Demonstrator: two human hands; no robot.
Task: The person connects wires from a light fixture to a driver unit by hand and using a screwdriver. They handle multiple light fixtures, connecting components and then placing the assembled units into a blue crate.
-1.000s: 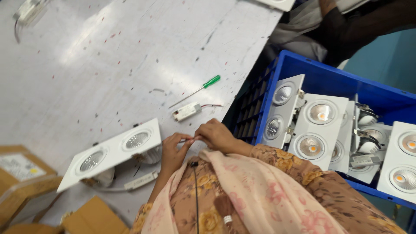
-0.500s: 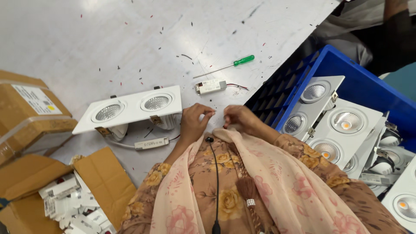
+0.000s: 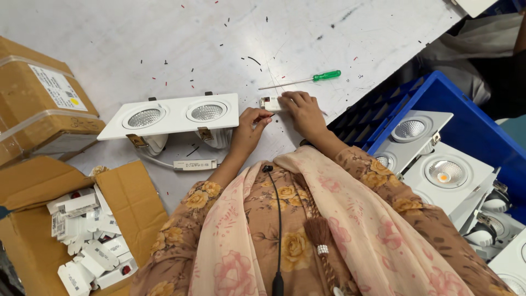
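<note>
A person in a floral top and peach scarf leans over a pale, scuffed tabletop [image 3: 98,33], seen from above. Both hands meet at a small white driver box [image 3: 270,103], a little rectangular plastic module lying flat on the tabletop just right of a white twin-lamp downlight fixture [image 3: 171,114].

The right hand [image 3: 303,112] lies over the box's right end, fingers curled down and closed on it, pinning it in place. The left hand [image 3: 249,127] comes in from the near side with its fingertips pinched together at the box's near left corner; whether they grip a wire or only touch the casing cannot be told.

The box looks light and rigid, with smooth sides that could slip, and thin leads that would likely be fragile. It seems best held by its long edges, not by the wires.

A green-handled screwdriver [image 3: 307,80] lies just beyond the hands. A second white driver [image 3: 195,164] sits on its cable near the fixture. To the right, a blue plastic crate [image 3: 471,123] holds more white downlights. On the left is an open cardboard box [image 3: 38,181] of small white cartons.
</note>
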